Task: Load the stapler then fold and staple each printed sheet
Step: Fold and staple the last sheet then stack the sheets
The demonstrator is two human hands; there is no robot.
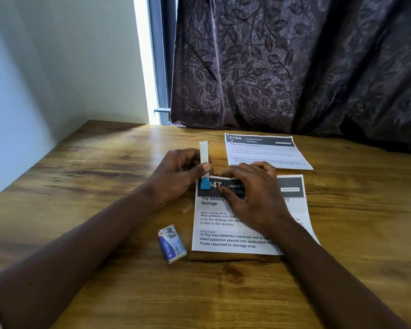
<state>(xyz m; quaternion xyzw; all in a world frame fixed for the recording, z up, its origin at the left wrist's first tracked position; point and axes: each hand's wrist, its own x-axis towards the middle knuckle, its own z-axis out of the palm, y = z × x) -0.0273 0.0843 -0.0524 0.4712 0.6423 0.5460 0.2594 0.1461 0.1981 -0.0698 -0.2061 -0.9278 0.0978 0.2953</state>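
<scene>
My left hand (176, 173) grips a white stapler (204, 154) and holds it upright, with its blue end (205, 184) down at the top left corner of the near printed sheet (226, 236). My right hand (249, 191) lies flat on that sheet's dark header, fingertips pointing toward the stapler. A second printed sheet (263, 151) headed 3108 lies farther back on the wooden table (105, 176). A small blue staple box (171, 243) rests left of the near sheet. Whether the sheets are folded I cannot tell for sure.
A dark leaf-patterned curtain (294, 62) hangs behind the table. A white wall (45, 67) closes the left side. A small bent staple or wire (319, 183) lies right of the near sheet.
</scene>
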